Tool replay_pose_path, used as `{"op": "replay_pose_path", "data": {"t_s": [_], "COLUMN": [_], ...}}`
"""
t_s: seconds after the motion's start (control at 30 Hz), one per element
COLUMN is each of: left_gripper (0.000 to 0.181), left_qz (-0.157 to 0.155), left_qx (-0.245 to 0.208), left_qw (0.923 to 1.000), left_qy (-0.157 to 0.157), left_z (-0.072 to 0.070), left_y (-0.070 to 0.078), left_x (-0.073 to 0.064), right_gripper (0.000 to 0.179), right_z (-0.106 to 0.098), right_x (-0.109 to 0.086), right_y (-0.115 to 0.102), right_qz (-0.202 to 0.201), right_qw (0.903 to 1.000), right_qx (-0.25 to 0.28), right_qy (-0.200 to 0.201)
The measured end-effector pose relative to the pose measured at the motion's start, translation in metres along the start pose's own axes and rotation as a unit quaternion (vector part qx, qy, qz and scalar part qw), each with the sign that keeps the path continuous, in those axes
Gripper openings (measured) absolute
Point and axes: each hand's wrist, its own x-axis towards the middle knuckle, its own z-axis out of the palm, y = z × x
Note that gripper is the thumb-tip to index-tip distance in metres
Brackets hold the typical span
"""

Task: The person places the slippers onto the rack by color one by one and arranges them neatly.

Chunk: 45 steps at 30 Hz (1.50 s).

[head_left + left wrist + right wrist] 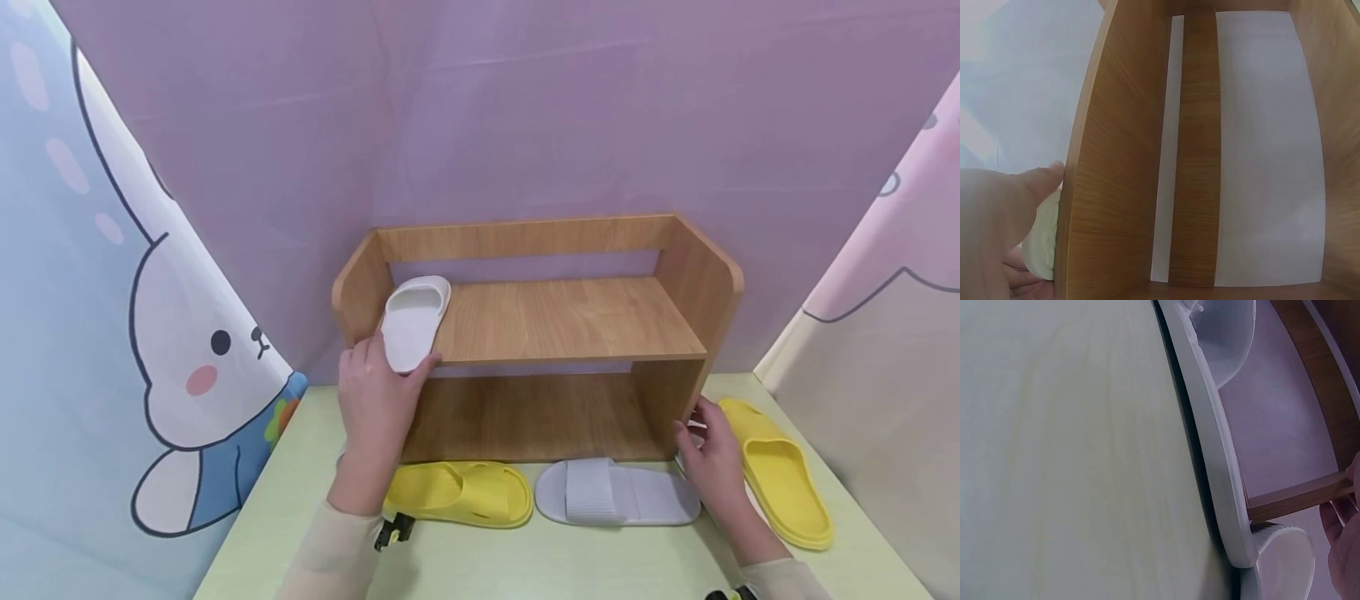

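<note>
A white slipper (412, 321) lies at the left end of the upper shelf of a wooden shoe rack (555, 321), its heel toward me. My left hand (378, 392) holds that heel, thumb on the right and fingers on the left. In the left wrist view, part of the slipper (1041, 244) shows between thumb and fingers beside the shelf board. Low on the rack's right side panel, my right hand (712, 454) grips the front edge. The right wrist view catches only some of its fingers (1332, 522) at the panel.
In front of the rack lie a yellow slipper (495, 496) and a grey slipper (652, 496). Another yellow slipper (783, 483) sits right of the rack, beyond my right hand. Everything stands on a pale green table (465, 567), with a purple curtain (525, 117) behind.
</note>
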Motion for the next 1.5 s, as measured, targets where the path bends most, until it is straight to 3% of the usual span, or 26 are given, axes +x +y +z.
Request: {"op": "replay_pose_path", "data": {"t_s": [0.3, 0.6, 0.97, 1.17, 1.5], "left_gripper": [0.092, 0.096, 0.092, 0.087, 0.083], "left_qz": [0.015, 0.023, 0.028, 0.037, 0.023], "left_qx": [-0.043, -0.049, -0.062, -0.086, -0.094], "left_qw": [0.9978, 0.9962, 0.996, 0.9929, 0.9929], "left_qy": [0.049, 0.068, 0.058, 0.073, 0.069], "left_z": [0.005, 0.007, 0.003, -0.001, -0.008], "left_y": [-0.003, -0.006, -0.01, -0.013, -0.022], "left_x": [-0.006, -0.008, -0.007, -0.009, -0.017], "right_gripper": [0.061, 0.06, 0.061, 0.061, 0.058], "right_z": [-0.001, -0.001, 0.003, 0.002, 0.001], "right_x": [-0.002, -0.001, 0.0, 0.0, -0.002], "right_y": [-0.003, -0.001, 0.002, 0.002, 0.0], "right_qz": [0.004, 0.008, -0.001, -0.002, -0.004], "right_qw": [1.0, 0.9999, 1.0, 1.0, 0.9999], "right_qx": [-0.003, -0.009, 0.0, -0.004, -0.004], "right_qy": [0.0, 0.0, 0.005, 0.006, 0.01]}}
